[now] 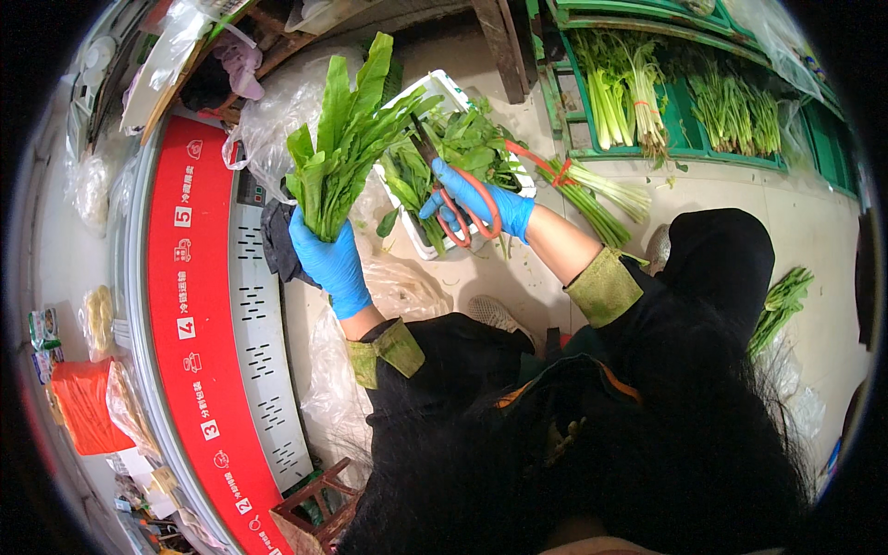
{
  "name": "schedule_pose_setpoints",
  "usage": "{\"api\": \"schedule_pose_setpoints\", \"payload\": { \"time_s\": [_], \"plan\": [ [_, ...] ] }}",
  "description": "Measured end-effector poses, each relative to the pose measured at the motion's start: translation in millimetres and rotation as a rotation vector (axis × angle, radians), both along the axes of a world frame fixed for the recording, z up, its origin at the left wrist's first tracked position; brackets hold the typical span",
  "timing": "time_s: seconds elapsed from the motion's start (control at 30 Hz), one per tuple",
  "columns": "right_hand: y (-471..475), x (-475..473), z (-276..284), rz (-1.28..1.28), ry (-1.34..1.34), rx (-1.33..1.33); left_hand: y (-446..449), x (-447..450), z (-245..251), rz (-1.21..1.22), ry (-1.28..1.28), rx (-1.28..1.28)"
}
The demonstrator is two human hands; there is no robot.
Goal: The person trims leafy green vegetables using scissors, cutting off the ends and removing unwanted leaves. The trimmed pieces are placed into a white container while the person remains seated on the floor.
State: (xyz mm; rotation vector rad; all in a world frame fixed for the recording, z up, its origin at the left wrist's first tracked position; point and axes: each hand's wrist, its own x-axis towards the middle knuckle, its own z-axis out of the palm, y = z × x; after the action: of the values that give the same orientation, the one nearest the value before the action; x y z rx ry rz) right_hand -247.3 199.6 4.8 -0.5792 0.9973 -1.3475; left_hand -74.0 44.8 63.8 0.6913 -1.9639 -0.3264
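Observation:
My left hand [331, 267], in a blue glove, grips a bunch of long-leaved greens [331, 163] by the stem end, leaves pointing up and away. Also gloved in blue, my right hand [503, 207] holds scissors [424, 144] with orange-red handles. Their dark blades point up towards the leaf tips on the bunch's right; whether they touch a leaf cannot be made out. Below and behind the scissors, a white foam box [411, 237] stands on the floor, filled with loose leafy greens [461, 139].
A red-tied bundle of green stalks [590, 201] lies right of the box. Green crates [683, 125] hold celery [607, 104] and rooted greens [735, 118]. At left runs a red-fronted cabinet [198, 277]. Plastic bags [333, 374] lie beside it; more greens [780, 309] lie far right.

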Motion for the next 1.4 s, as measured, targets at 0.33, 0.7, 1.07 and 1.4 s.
{"api": "schedule_pose_setpoints", "payload": {
  "time_s": [0.33, 0.7, 1.07, 1.4],
  "plan": [
    [17.7, -4.2, -10.9, -0.137, 0.255, 0.057, -2.5, 3.4, -1.6, 0.047, -0.113, -0.001],
    [26.3, -9.6, -19.2, -0.040, 0.094, 0.091, -10.5, 3.5, -11.5, -0.040, -0.056, 0.185],
    [36.8, 9.5, 4.9, 0.015, 0.033, -0.006, -8.2, 1.8, -9.3, -0.054, -0.049, 0.142],
    [2.9, -5.6, -14.8, -0.146, 0.053, 0.047, -2.3, 1.2, -6.9, -0.109, -0.114, 0.169]
  ]
}}
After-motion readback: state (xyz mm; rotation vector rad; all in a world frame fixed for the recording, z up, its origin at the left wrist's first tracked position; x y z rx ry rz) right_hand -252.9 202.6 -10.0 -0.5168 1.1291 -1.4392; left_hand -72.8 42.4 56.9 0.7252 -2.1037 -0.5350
